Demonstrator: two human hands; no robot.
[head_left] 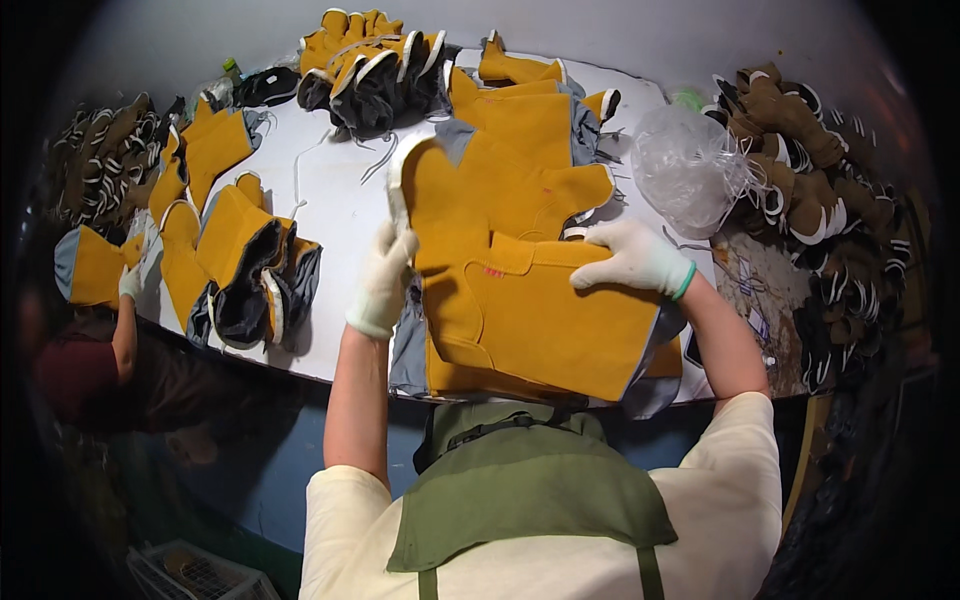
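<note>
A large yellow work glove (565, 320) with red stitching on its face lies over other yellow gloves on the white table. My left hand (385, 275), in a thin white knit glove, is closed on the left edge of the yellow glove, its fingertips partly hidden. On the right, my right hand (630, 260) grips the upper edge of the same piece, thumb lying on top and the other fingers over the edge. Just beyond, more yellow gloves (520, 125) with grey cuffs lie overlapped. White lining shows along one upright glove tip (400, 185).
Yellow gloves with dark lining (375, 75) are heaped at the back. Another cluster (240, 265) lies left, near a co-worker's gloved hand (131, 282). A clear plastic bag (690, 165) and a brown glove pile (800, 160) stand right. The white tabletop (335, 215) shows between piles.
</note>
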